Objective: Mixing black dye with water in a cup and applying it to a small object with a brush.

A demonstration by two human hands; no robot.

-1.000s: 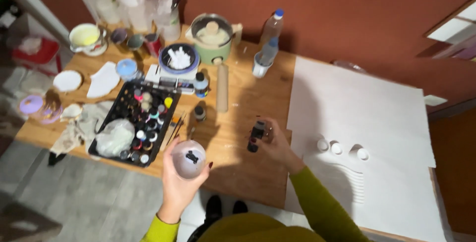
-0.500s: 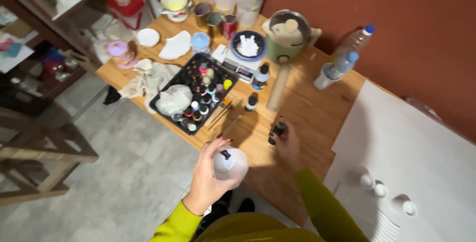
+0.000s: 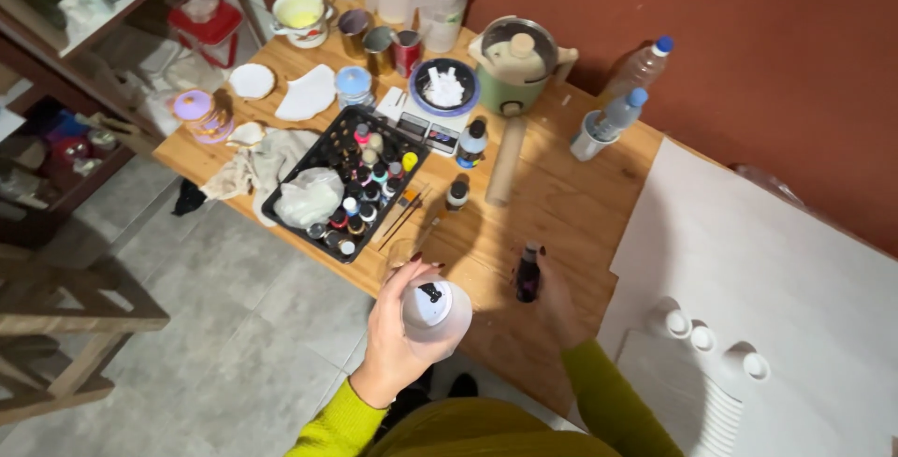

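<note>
My left hand (image 3: 398, 326) holds a round pale cup (image 3: 436, 310) with a dark blob inside, lifted above the front edge of the wooden table (image 3: 552, 204). My right hand (image 3: 554, 300) grips a small dark bottle (image 3: 528, 273) that stands upright on the table. A black tray (image 3: 323, 176) packed with several small paint bottles and a crumpled white rag lies to the left. Thin brushes (image 3: 407, 214) lie beside the tray.
A green pot (image 3: 514, 64), a scale with a blue bowl (image 3: 443, 87), a wooden roller (image 3: 505, 159), two plastic water bottles (image 3: 622, 111), cups and jugs stand at the back. White sheet (image 3: 748, 261) with small white moulds (image 3: 711, 349) lies right. Shelving stands left.
The view has swung and shifted, showing more floor and shelving on the left. My left hand with the cup has risen slightly; my right hand stays on the dark bottle.
</note>
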